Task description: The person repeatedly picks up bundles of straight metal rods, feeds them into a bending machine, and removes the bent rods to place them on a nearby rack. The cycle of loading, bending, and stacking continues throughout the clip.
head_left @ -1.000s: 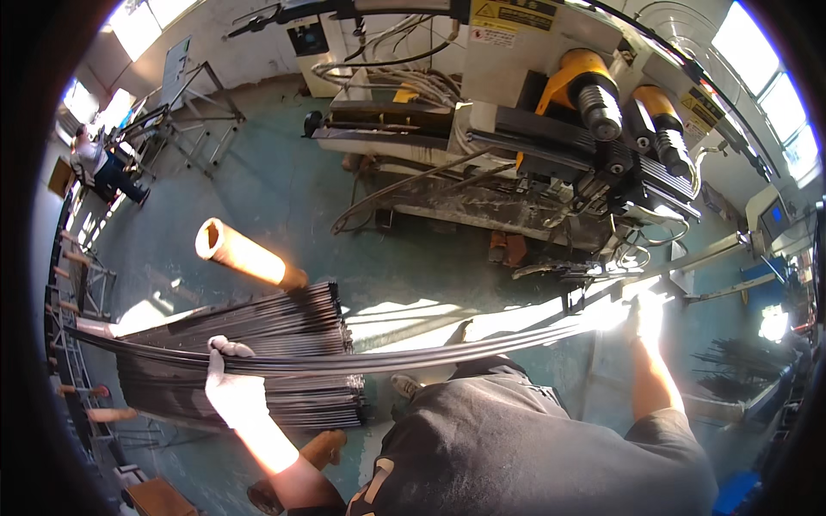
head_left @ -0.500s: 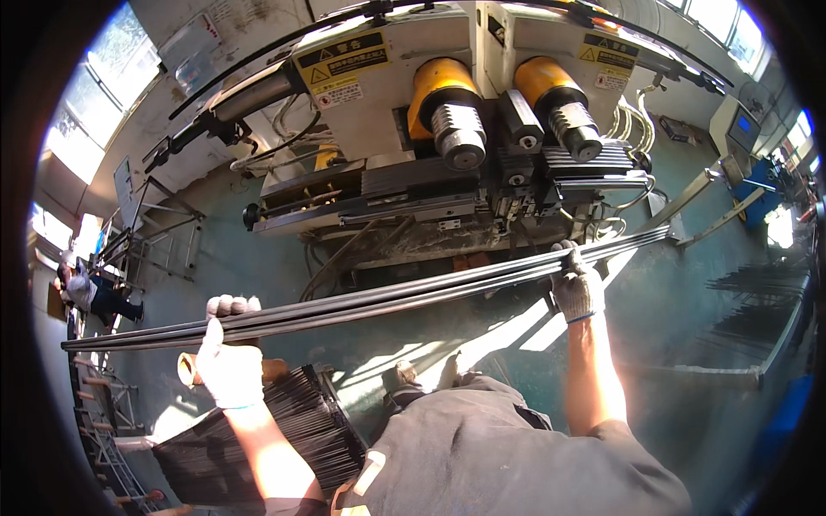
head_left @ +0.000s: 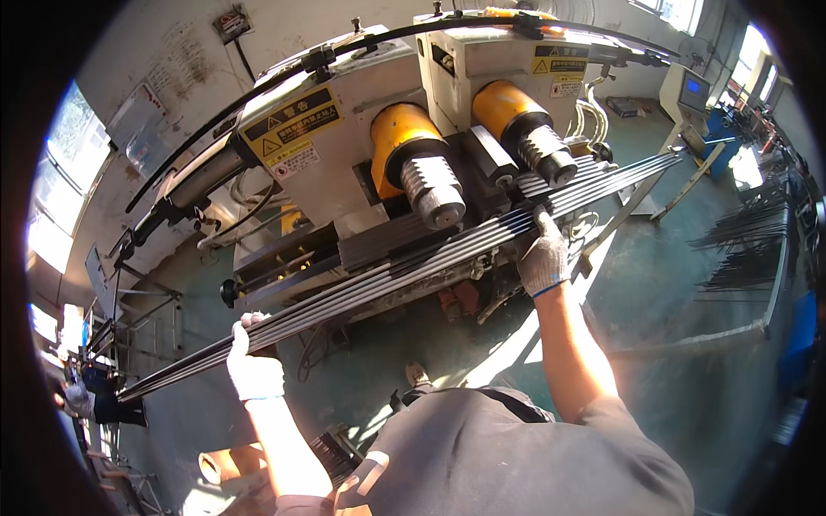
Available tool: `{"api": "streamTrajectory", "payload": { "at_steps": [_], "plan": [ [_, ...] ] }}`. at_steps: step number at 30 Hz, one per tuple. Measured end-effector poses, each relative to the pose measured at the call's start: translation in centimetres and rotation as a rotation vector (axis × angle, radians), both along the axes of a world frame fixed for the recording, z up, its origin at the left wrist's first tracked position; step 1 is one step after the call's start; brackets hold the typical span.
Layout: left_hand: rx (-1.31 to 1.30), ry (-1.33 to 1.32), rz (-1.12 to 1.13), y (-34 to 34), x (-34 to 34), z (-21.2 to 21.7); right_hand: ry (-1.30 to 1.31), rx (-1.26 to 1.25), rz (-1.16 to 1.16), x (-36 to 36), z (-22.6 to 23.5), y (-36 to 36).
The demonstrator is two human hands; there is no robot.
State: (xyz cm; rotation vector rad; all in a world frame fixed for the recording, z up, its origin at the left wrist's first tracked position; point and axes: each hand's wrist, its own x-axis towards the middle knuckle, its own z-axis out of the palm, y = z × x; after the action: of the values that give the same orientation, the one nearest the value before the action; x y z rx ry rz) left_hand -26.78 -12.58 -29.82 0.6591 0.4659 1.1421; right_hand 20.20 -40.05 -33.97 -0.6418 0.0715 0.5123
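- Steel rods [head_left: 404, 271]: long bundle, now raised against the machine's [head_left: 344, 146] yellow rollers [head_left: 413, 159]; earlier below them.
- Left hand [head_left: 252, 365]: gloved, closed around the bundle.
- Right hand [head_left: 544, 258]: gloved, gripping it near the rollers.

rods [head_left: 404, 279] | bundle of long thin dark metal bars, laid side by side in a flat sheaf | pose: slanting from lower left up to upper right, roughly level, held off the floor | upper-right ends fan slightly apart | lies across the front of the machine, just below its two grooved rollers
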Motion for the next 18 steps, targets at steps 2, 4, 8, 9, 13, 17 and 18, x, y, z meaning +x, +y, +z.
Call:
{"api": "streamTrajectory", "payload": {
  "at_steps": [2,4,8,9,13,17,18],
  "plan": [
    [-0.023,-0.032,-0.074,2.5,2.6,-1.8,0.045,-0.03,-0.077,0.8,0.4,2.8],
    [-0.077,-0.067,-0.113,4.3,5.2,-3.9,-0.017,-0.111,-0.11,2.2,-0.1,4.5],
    [-0.285,0.026,-0.143,7.3,7.9,-5.5,0.007,-0.287,-0.133,3.5,-0.2,7.6],
    [-0.33,0.015,-0.139,8.1,8.5,-5.3,-0.022,-0.308,-0.163,4.1,-0.8,8.4],
    [-0.316,-0.041,-0.315,11.9,7.4,-6.3,0.023,-0.442,-0.194,6.8,-3.4,9.5],
    [-0.198,-0.012,-0.102,16.5,2.9,-7.8,0.046,-0.258,-0.181,8.0,-6.6,10.3],
    [-0.241,0.048,0.046,18.1,1.8,-8.3,0.086,-0.269,-0.199,8.0,-6.4,10.4]
  ]
}}
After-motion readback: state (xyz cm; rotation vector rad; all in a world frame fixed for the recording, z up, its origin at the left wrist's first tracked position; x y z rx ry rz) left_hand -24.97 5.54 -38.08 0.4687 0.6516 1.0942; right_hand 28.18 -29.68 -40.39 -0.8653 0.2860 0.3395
